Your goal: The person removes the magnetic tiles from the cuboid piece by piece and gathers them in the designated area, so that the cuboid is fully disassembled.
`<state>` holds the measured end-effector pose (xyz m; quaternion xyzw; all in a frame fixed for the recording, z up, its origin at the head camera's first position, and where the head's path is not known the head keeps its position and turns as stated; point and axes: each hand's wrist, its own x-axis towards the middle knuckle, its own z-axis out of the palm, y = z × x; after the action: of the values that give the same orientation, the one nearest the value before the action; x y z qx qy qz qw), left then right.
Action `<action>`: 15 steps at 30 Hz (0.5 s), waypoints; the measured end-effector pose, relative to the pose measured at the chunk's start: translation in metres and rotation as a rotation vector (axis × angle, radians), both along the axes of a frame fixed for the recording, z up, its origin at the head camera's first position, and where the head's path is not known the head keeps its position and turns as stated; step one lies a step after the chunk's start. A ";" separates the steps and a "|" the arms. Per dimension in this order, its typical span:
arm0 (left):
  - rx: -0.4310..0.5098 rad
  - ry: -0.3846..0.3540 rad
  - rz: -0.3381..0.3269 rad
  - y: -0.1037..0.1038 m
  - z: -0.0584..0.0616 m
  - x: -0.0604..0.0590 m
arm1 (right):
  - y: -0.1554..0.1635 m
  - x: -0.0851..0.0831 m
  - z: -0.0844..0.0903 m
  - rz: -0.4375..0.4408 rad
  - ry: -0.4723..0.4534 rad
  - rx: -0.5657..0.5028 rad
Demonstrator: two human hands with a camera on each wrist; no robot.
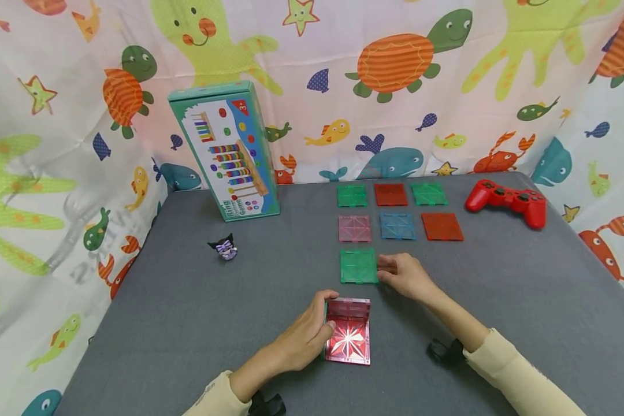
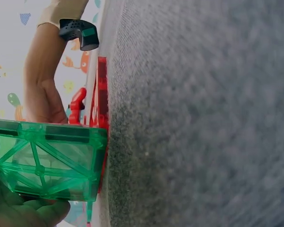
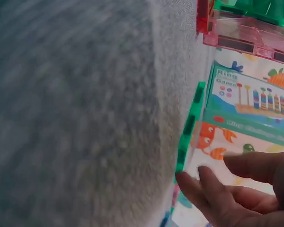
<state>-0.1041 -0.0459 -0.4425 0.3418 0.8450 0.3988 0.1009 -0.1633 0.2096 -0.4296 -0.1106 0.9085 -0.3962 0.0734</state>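
Grey felt covers the table (image 1: 187, 323), and at six o'clock the left hand (image 1: 301, 341) curls round an upright green tile (image 2: 47, 161) beside a red tile structure (image 1: 348, 332); a nudge could topple it, I reckon. Further out at twelve, the right hand (image 1: 408, 277), fingers (image 3: 194, 189) loosely extended, touches a flat green tile (image 1: 359, 266) and might slide it askew.

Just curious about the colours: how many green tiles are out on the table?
4: two in the back row, one at the right hand, one upright held by the left hand. More may be hidden.
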 end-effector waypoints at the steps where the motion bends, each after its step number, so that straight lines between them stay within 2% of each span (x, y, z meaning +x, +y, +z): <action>1: -0.004 -0.003 -0.001 0.000 0.000 0.000 | 0.002 0.002 0.001 0.022 -0.001 -0.030; 5: -0.025 -0.081 0.020 0.000 0.003 0.001 | 0.008 0.013 0.006 0.213 -0.083 -0.303; 8: -0.012 -0.221 0.069 -0.002 0.007 0.003 | 0.005 0.023 0.009 0.383 -0.197 -0.418; 10: 0.010 -0.308 0.096 -0.003 0.011 0.004 | 0.000 0.029 0.008 0.447 -0.231 -0.389; 12: 0.039 -0.365 0.100 -0.003 0.014 0.006 | -0.005 0.033 0.005 0.477 -0.243 -0.341; 15: 0.064 -0.384 0.060 -0.004 0.017 0.007 | -0.012 0.036 -0.002 0.479 -0.163 -0.274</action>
<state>-0.0968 -0.0497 -0.4253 0.2369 0.8069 0.4861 0.2376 -0.1275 0.1981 -0.4319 -0.2987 0.7856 -0.4942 0.2222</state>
